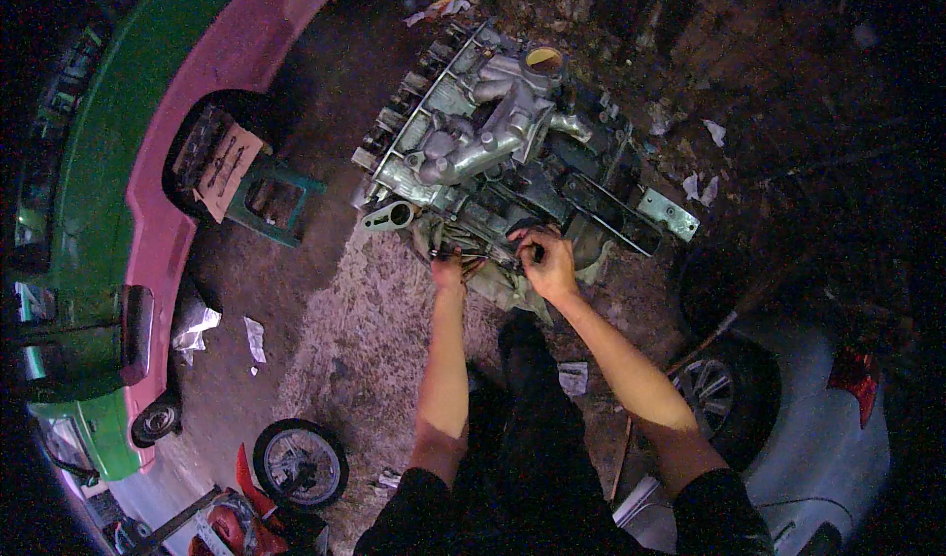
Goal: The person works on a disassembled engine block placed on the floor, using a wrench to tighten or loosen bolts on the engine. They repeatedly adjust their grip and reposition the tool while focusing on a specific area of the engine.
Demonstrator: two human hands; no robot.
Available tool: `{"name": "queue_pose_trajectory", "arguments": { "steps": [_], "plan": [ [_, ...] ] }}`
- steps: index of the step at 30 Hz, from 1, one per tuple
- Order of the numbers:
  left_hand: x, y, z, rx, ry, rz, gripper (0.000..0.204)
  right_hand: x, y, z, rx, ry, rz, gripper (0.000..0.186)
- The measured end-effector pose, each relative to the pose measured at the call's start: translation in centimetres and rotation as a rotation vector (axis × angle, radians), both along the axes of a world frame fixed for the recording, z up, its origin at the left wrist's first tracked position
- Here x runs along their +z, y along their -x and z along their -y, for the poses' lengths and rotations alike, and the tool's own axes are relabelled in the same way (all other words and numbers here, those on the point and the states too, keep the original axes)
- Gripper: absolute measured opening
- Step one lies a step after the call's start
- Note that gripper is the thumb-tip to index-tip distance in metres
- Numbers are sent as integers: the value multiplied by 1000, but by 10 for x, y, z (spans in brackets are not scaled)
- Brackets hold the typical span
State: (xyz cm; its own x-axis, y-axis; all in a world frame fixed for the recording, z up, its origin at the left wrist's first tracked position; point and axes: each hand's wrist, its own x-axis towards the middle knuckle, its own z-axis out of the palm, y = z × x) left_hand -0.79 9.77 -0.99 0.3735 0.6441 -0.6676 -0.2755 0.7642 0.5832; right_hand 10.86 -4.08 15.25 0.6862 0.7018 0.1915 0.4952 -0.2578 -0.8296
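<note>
A large metal engine with a silver intake manifold lies in front of me on the ground. At its near edge my left hand is low over a crumpled greyish cloth, its darkened fingers apart beside several thin, dark pieces. My right hand is closed against the engine's near side, with thumb and fingers curled into a loop. Something small and dark seems to be at its fingertips, too unclear to name. A flat metal bracket with a round hole projects from the engine's near left corner.
Left of the engine stands a green plastic stool near a piece of cardboard. A green and pink vehicle lines the left. A loose wheel is at the lower left, a grey car at the lower right.
</note>
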Motion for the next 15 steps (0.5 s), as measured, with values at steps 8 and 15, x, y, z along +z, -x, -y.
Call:
{"name": "queue_pose_trajectory", "arguments": {
  "steps": [8,15],
  "plan": [
    [-19,-6,-18,-141,-46,-50,35,2,-1,1,11,-23,-10,5],
    [-31,-12,-7,-123,-224,-203,43,-2,1,-2,-10,-103,4,6]
  ]
}}
